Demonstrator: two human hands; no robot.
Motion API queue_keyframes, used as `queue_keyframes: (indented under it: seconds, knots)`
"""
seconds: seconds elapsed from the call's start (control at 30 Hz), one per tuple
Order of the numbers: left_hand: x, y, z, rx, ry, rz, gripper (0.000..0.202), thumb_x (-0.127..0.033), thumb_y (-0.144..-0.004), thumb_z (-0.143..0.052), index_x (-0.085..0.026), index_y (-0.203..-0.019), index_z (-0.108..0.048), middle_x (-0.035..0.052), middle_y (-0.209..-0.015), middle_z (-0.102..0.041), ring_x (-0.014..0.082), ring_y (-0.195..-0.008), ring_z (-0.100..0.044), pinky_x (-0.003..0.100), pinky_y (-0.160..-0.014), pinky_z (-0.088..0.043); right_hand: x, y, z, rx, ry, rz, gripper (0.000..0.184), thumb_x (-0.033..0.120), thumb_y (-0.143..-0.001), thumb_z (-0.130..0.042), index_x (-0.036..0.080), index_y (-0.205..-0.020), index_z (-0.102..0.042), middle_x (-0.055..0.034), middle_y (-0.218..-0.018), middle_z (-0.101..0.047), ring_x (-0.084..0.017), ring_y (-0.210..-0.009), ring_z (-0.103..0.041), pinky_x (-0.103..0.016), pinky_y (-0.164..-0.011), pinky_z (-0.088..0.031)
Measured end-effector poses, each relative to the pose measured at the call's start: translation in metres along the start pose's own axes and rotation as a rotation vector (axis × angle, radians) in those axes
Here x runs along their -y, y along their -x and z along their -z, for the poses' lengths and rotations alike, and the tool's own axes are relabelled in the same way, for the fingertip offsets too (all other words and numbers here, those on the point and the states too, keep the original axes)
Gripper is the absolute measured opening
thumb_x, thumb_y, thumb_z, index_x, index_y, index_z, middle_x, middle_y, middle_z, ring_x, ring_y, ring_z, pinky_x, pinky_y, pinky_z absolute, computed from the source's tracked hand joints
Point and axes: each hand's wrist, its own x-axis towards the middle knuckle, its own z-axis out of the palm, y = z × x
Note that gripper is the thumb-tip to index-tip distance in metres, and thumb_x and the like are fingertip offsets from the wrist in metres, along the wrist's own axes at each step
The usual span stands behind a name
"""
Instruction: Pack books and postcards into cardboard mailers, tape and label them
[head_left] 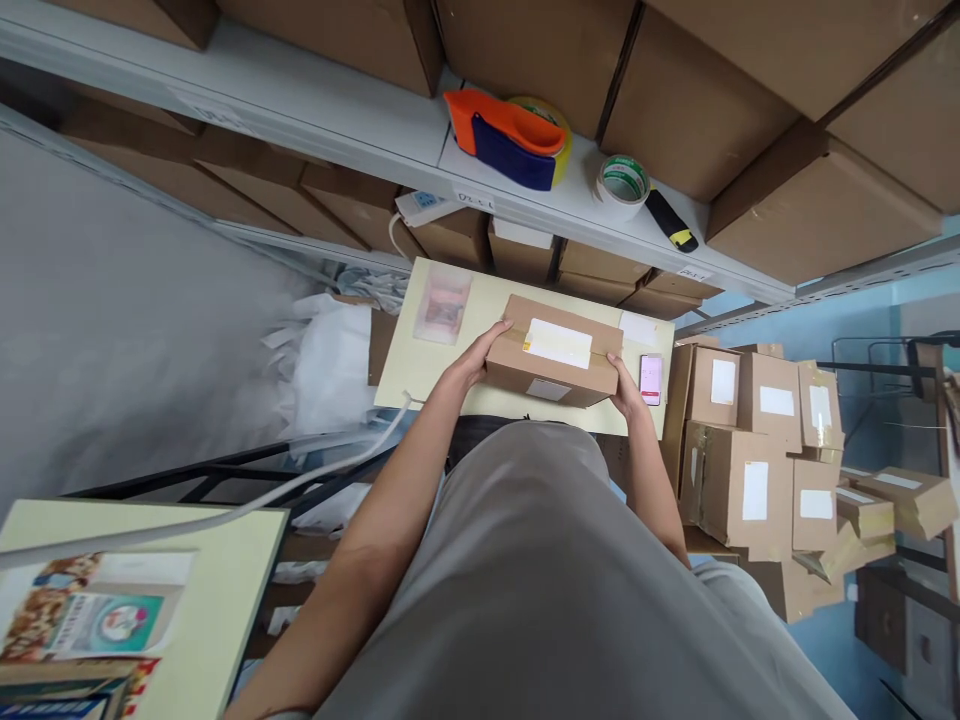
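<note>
A brown cardboard box point(516, 345) is held between my two hands over the pale yellow table point(401, 345). Tape runs across its top, with a white label point(559, 342) there and a smaller one on the side facing me. My left hand point(480, 355) grips the box's left end, thumb on the upper edge. At the opposite end, my right hand point(624, 388) is closed on the right side, its thumb also near the top. The fingers beneath the box are hidden. Just right of my right hand lies a phone point(651, 380) with its screen lit.
A clear pinkish tray point(444, 305) sits on the table's left. The shelf point(442, 150) ahead carries a tape dispenser point(510, 140), a tape roll point(622, 186), a cutter point(671, 220) and cartons. Labelled boxes point(739, 490) are stacked at right. A white cable point(300, 482) crosses on the left.
</note>
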Motion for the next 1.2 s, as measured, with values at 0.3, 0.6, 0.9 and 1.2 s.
queue_keyframes:
  seconds: [0.3, 0.6, 0.9, 1.2]
  knots:
    - [0.055, 0.021, 0.031, -0.042, 0.054, -0.042, 0.084, -0.074, -0.057, -0.1, -0.016, -0.115, -0.079, 0.0118, -0.106, -0.085, 0.028, -0.097, -0.079, 0.03, -0.077, -0.06, -0.049, 0.023, -0.007, -0.012, 0.059, 0.024, 0.075, 0.081, -0.078, -0.077, 0.025, -0.128, -0.071, -0.0109, -0.129, -0.083, -0.031, -0.121, -0.079, -0.047, -0.106, -0.065]
    - [0.095, 0.017, 0.041, -0.217, 0.012, -0.179, 0.085, -0.061, -0.065, -0.104, -0.017, -0.132, -0.078, 0.0162, -0.14, -0.081, 0.036, -0.136, -0.074, 0.047, -0.118, -0.06, -0.078, 0.025, -0.003, -0.124, 0.028, 0.151, 0.084, 0.071, -0.077, -0.086, 0.021, -0.144, -0.074, -0.0132, -0.142, -0.081, -0.034, -0.134, -0.074, -0.048, -0.115, -0.063]
    - [0.089, 0.002, 0.031, -0.167, -0.212, -0.476, 0.074, -0.046, -0.084, -0.092, -0.015, -0.148, -0.068, 0.0195, -0.154, -0.073, 0.0365, -0.141, -0.073, 0.054, -0.123, -0.06, -0.044, 0.007, 0.008, -0.4, 0.542, 0.242, 0.092, 0.057, -0.085, -0.085, 0.012, -0.162, -0.062, -0.0222, -0.143, -0.078, -0.034, -0.123, -0.078, -0.048, -0.108, -0.064]
    - [0.065, 0.017, 0.018, -0.298, -0.745, -0.737, 0.064, -0.022, -0.098, -0.067, -0.018, -0.161, -0.06, 0.0206, -0.157, -0.066, 0.039, -0.149, -0.065, 0.06, -0.128, -0.054, -0.043, 0.019, -0.021, -0.44, 0.878, 0.404, 0.068, 0.039, -0.106, -0.056, 0.011, -0.168, -0.055, -0.0226, -0.161, -0.069, -0.034, -0.141, -0.072, -0.045, -0.117, -0.059]
